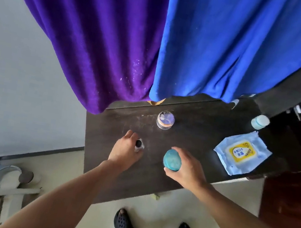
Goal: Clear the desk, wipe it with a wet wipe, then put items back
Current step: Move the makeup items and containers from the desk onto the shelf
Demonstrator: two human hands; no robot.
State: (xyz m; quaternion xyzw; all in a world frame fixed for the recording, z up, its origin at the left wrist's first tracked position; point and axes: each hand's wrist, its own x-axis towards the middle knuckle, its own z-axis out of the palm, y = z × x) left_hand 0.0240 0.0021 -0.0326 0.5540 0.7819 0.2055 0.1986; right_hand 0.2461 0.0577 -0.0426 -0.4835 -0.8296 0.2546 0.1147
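Note:
A dark wooden desk fills the middle of the head view. My left hand grips a small clear bottle with a black cap standing near the desk's left side. My right hand is wrapped around a round teal container close to the front edge. A clear glass jar with a shiny lid stands farther back, apart from both hands. A pale blue wet wipe pack with a yellow label lies flat at the right.
A small white bottle with a blue band stands at the desk's far right corner. Purple and blue curtains hang behind the desk. Dark furniture stands to the right. Clutter lies on the floor at left.

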